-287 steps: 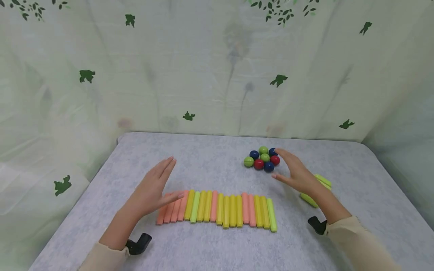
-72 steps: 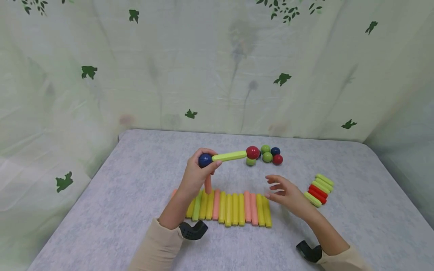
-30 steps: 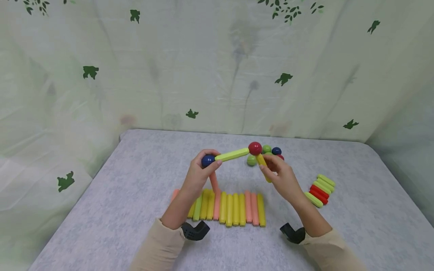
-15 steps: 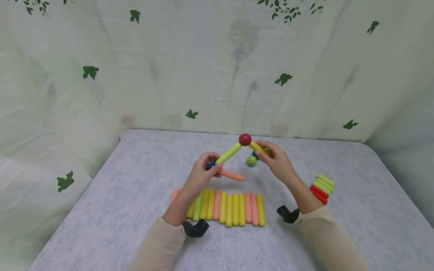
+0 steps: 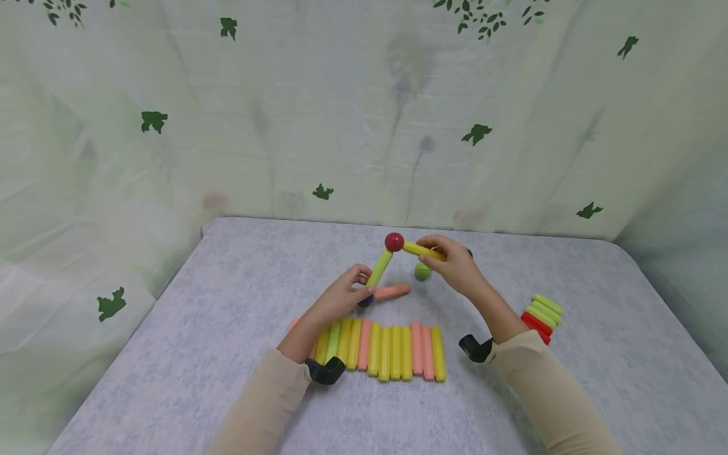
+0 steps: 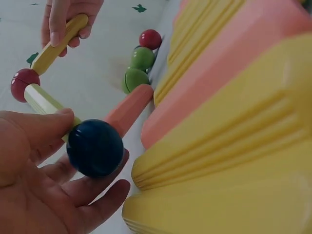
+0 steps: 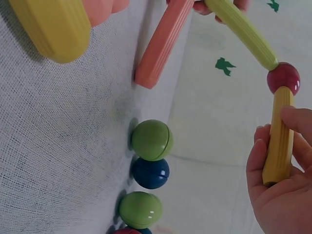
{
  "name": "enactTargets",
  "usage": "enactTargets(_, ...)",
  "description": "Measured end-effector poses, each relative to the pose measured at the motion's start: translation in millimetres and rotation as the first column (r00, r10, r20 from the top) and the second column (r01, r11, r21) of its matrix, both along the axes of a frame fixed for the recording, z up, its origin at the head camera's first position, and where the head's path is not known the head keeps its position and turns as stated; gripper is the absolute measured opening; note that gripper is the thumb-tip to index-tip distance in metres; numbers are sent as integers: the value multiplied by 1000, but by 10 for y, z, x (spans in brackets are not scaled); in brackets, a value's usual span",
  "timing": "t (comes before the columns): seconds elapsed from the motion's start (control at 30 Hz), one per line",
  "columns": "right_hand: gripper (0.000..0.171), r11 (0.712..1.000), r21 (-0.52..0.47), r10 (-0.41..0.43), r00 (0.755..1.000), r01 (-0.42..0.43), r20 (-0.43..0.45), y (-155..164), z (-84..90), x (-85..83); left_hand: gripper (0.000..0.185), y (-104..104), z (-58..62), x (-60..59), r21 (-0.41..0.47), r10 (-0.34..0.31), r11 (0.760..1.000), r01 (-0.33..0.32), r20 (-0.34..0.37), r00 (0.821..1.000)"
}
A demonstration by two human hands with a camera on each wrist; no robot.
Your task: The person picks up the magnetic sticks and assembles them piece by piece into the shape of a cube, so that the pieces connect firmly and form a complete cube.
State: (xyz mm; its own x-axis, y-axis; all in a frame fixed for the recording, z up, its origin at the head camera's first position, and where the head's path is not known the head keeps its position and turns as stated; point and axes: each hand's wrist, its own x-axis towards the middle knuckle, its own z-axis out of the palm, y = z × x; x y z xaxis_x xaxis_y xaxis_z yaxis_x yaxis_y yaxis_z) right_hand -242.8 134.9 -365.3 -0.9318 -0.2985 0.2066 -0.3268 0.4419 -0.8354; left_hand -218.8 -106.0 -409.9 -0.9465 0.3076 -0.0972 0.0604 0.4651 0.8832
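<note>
red ball [image 5: 394, 242]: apex | green stick [image 5: 378, 268], yellow stick [image 5: 423, 251]: attached, sloping down

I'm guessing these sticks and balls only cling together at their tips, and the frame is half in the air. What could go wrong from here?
1. The red ball joins the green stick and yellow stick only at their tips; if the left hand and right hand pull apart, it may drop.
2. The pink stick juts free from the blue ball and could swing off.
3. Loose balls lie close and might roll if bumped.
</note>
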Motion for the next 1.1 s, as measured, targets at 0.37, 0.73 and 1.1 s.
enactTargets(0.37, 28, 999, 51, 21, 999, -20, -29, -58, -7, 3, 32, -3, 12, -113, -145, -14, 989, 8, -40, 999)
enactTargets(0.73, 28, 999, 10, 42, 997, -42, -61, -60, 15, -33, 57, 345, 303, -350, 371, 88, 926, -74, -23, 996)
enactTargets(1.1, 58, 998, 61, 20, 994, -26, 106, 133, -207, -146, 40, 397, 255, -442, 449, 108, 888, -97, 0, 994)
